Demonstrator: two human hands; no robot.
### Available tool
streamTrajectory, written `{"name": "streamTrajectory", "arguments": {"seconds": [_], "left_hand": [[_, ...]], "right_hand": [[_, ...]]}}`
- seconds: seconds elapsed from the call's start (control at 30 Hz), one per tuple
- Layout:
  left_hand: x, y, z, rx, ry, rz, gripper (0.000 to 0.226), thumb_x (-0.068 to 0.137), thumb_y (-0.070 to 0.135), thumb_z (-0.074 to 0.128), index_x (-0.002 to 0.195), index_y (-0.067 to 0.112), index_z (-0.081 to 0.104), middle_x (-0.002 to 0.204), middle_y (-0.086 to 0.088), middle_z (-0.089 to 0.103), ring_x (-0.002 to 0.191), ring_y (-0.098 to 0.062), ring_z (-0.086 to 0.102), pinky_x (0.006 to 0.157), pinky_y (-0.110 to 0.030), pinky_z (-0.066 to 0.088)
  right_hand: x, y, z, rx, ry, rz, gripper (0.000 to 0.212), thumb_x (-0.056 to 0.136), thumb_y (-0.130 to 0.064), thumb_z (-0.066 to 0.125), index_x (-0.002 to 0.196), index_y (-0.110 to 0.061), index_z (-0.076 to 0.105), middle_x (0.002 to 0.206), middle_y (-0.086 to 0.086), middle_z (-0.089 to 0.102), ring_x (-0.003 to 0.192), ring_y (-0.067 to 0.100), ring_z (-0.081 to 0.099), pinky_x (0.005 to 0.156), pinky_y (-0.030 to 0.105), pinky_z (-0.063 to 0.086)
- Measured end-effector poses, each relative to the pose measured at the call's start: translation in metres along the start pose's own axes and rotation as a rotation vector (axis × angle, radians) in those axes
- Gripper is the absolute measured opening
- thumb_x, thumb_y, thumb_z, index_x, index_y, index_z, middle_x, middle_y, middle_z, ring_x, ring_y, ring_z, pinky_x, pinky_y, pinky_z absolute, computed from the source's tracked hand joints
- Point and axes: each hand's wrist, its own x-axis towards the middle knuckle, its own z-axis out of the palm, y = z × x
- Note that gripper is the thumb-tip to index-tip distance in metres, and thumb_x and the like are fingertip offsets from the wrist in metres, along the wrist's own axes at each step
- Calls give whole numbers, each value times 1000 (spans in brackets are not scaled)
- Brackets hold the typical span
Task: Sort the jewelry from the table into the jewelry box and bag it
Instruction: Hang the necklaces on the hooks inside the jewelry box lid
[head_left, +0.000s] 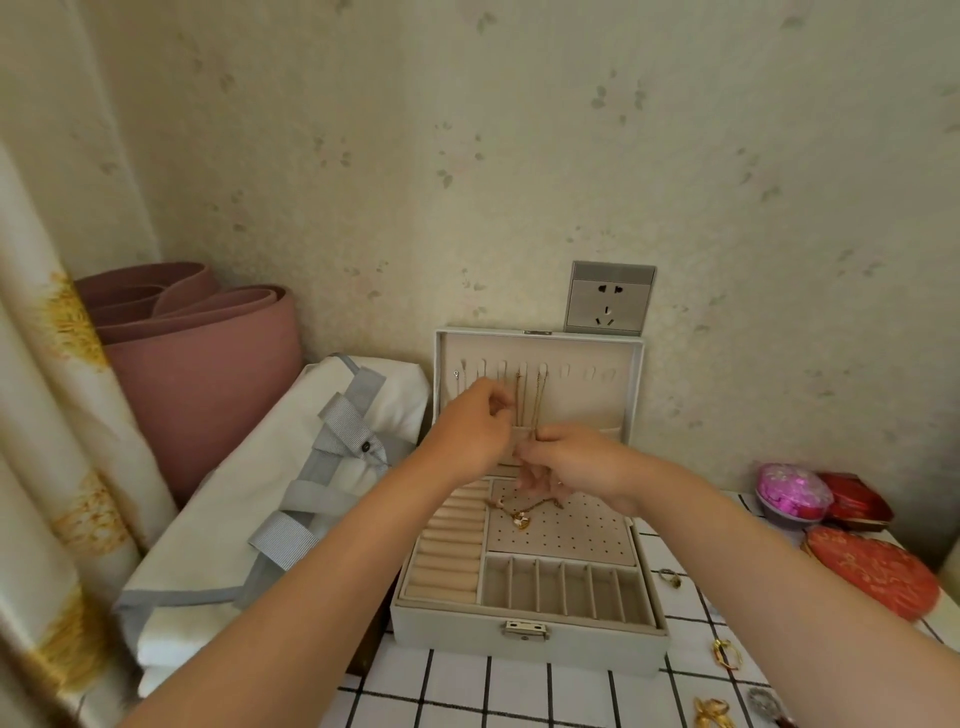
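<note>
An open white jewelry box (530, 644) stands on the checked tablecloth, its lid (587, 384) upright against the wall. A thin gold necklace (530, 400) hangs from the hooks in the lid. My left hand (475, 421) pinches the chain high up in front of the lid. My right hand (571, 460) pinches the chain lower down, by the lid's pocket. A gold pendant necklace (519, 514) lies on the perforated earring pad inside the box. A white bag with grey straps (260, 499) lies to the left of the box.
Several gold rings and clips (724, 652) lie on the tablecloth right of the box. Red embroidered pouches (872, 577) and a pink round box (789, 491) sit at far right. A rolled pink mat (197, 343) and a curtain (47, 415) stand left. A wall socket (608, 299) is above the lid.
</note>
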Motion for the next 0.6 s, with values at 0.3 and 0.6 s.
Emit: {"name": "streamTrajectory", "arguments": {"seconds": [0.3,0.6], "left_hand": [[-17,1,9,-288,-448,-209,31,94,8,51,118,21,66,114,4,72,70,-9,60,54,-19,37],[-18,4,13,-319,-472,-240,14,98,26,55,99,25,69,97,9,68,65,-6,50,56,-20,32]], "right_hand": [[-10,-15,-29,-171,10,-1,22,101,-22,50,88,-15,67,86,0,64,82,14,58,81,29,46],[-9,-15,-26,-126,81,-83,21,100,-17,54,93,-8,71,68,-2,60,62,5,56,57,11,44]]}}
